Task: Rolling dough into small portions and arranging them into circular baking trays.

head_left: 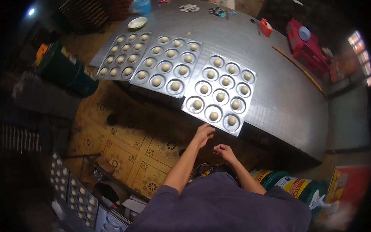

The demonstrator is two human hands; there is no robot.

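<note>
My left hand [203, 135] hovers by the near edge of the closest baking tray [186, 110], its fingers loosely bent and apart with nothing seen in them. I cannot tell whether it touches the rim. Lower and to the right, my right hand [224, 152] is in front of my body, its fingers curled in and no object showing. The metal tray has round wells, each with a pale dough ball [220, 97]. Two similar trays lie to its left on the table, a middle tray [180, 93] and a far left tray [124, 44], also filled with dough balls.
The trays lie along the near edge of a large metal table [283, 100]. Farther off are a white plate [137, 22], a blue container [141, 5], a red container [265, 28] and a long wooden stick [300, 68]. More filled trays [81, 200] stand lower left. Green buckets [299, 186] sit lower right.
</note>
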